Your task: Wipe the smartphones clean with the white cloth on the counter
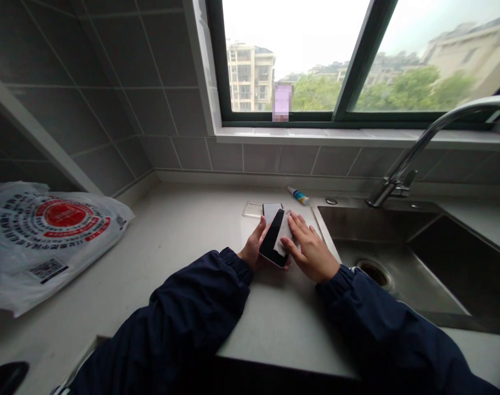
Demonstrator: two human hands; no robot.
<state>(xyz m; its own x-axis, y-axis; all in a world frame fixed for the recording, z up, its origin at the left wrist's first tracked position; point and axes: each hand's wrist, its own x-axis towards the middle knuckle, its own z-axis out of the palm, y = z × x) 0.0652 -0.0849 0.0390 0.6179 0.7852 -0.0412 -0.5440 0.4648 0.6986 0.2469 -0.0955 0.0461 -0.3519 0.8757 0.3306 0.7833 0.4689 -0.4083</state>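
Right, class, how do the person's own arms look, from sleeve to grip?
The left sleeve and right sleeve are dark navy, loose and wrinkled, with gathered cuffs. White striping shows on the left one at the picture's bottom edge. The left grip and right grip are bare, without gloves.

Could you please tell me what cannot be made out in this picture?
In the head view:
Back of the black-screened rectangular phone: hidden by its front.
Part of the thin white wipe: covered by the right hand.
Lettering on the slim blue-and-white tube: too small.
White plastic bag: cut off by left edge.
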